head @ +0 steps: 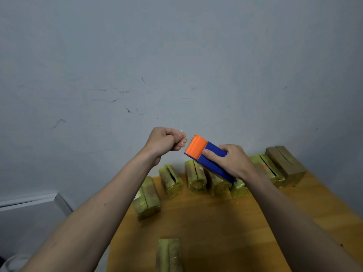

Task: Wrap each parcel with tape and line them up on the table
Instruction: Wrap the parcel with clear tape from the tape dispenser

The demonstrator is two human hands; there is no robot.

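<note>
Partly behind the tape dispenser (206,156) and right hand (231,160), two parcels (218,183).

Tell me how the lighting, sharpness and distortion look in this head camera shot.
Head view: dim, flat light, soft shadows; wide-angle bending at the edges; glare on the yellow tape-wrapped parcels; the orange-and-blue tape dispenser sharp, the wooden table near edge softer.

Orange-and-blue tape dispenser (206,156); yellow-green wrapped parcels (170,181); plain brown far-right parcel (284,161); orange-brown wooden table (216,222); scuffed grey-blue wall (137,65).
</note>
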